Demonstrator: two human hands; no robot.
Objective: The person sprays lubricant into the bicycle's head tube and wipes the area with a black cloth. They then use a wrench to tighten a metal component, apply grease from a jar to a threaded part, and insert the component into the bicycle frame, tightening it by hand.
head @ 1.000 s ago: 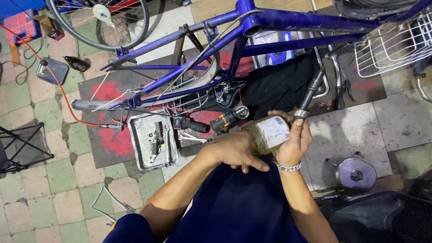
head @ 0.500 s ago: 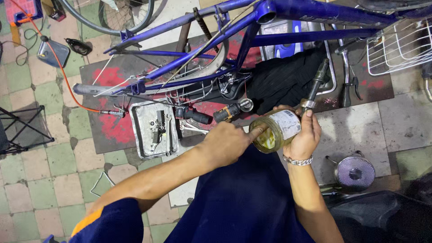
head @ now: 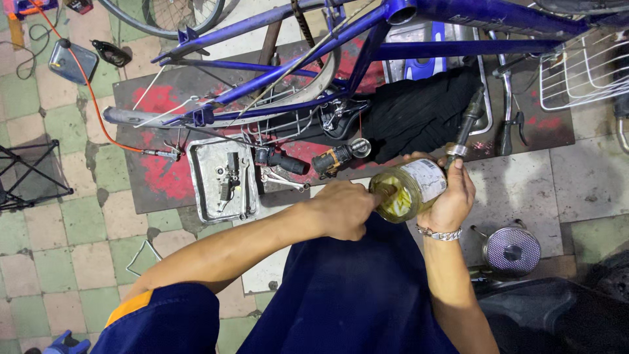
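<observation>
My left hand [head: 344, 210] had moved in, fingers now dipped in the jar [head: 409, 190]; right hand [head: 452, 196] gripped jar and rod [head: 466, 124].

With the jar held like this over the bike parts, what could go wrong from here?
1. The right hand holds both the tilted clear jar of yellowish grease and a dark metal shaft; that shared grip may slip and drop either one.
2. The left hand has fingers in the jar's mouth; greasy fingers might later slide on tools.
3. The jar is tipped sideways, so grease could fall on the dark blue trousers below.
</observation>
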